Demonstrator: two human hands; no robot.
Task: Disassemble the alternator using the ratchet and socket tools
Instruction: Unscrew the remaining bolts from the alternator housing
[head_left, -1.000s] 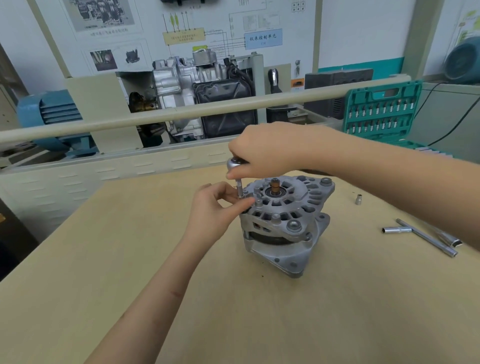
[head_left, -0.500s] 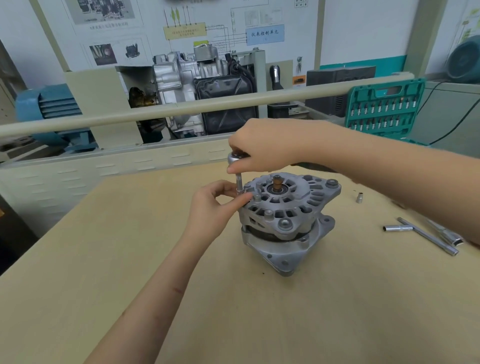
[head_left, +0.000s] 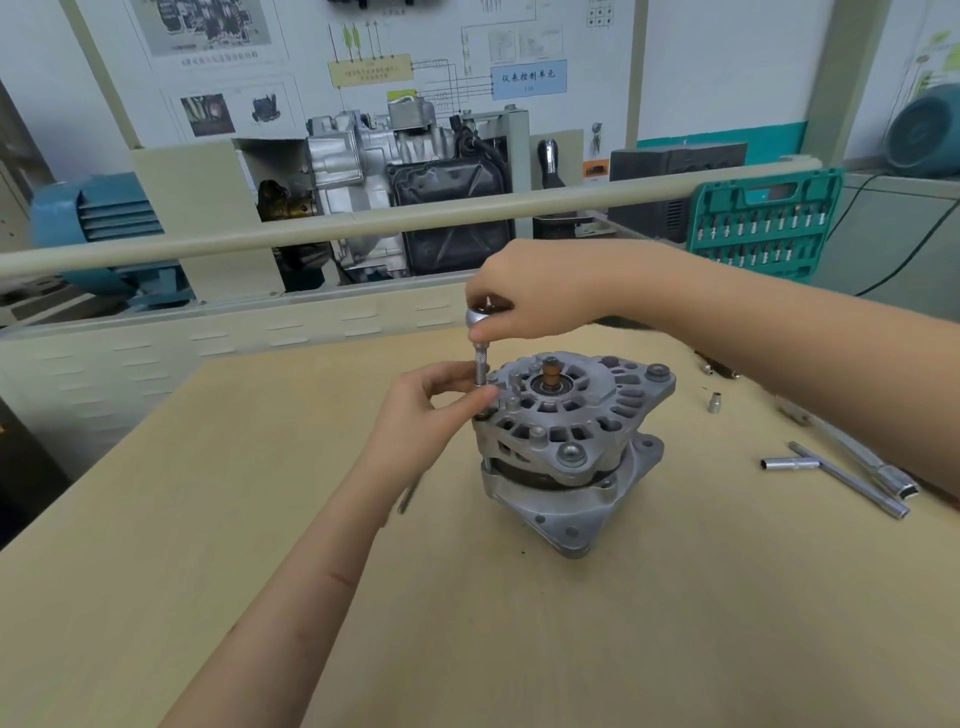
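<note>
On the wooden table (head_left: 260, 519), near its middle, stands the alternator (head_left: 566, 447), shaft end up, and everything else is placed from it. Behind it, past a pale rail, a green tool case (head_left: 763, 223) stands open. Above its left rim the right hand (head_left: 530, 301) curls its fingers round the head of the ratchet (head_left: 477, 319), whose thin extension (head_left: 480, 366) drops straight down to the rim. Just left of the alternator the left hand (head_left: 426, 410) pinches the lower end of that extension between thumb and fingertips. To its right lie a T-shaped wrench (head_left: 831, 473) and, nearer it, a small loose socket (head_left: 715, 402).
</note>
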